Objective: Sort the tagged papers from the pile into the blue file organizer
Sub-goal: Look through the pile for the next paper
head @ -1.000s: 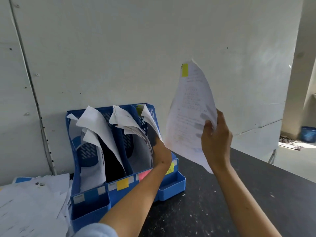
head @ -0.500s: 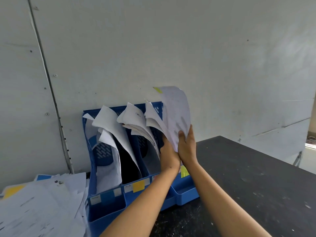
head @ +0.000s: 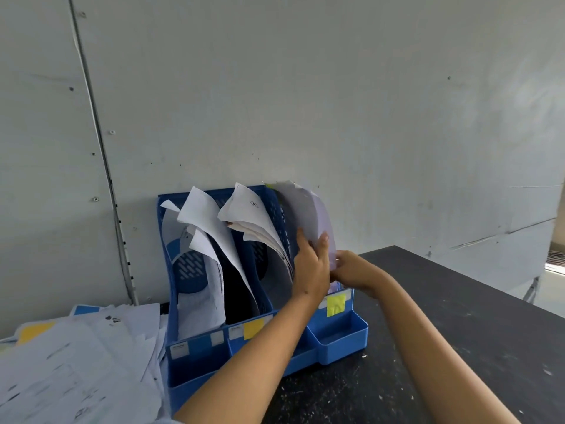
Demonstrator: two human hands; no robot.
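I can't read any words here. The print on the papers (head: 76,362) left of the blue organizer (head: 336,341) is a blur, and the small white labels (head: 179,350) on its front are too tiny.

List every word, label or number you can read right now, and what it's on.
No text can be read.
White labels on the blue file organizer: small print, too blurred.
Loose papers in the pile: dark marks, illegible.
Sheet in the middle slot: small round mark, unreadable.
Yellow tags on the slot fronts: blank.
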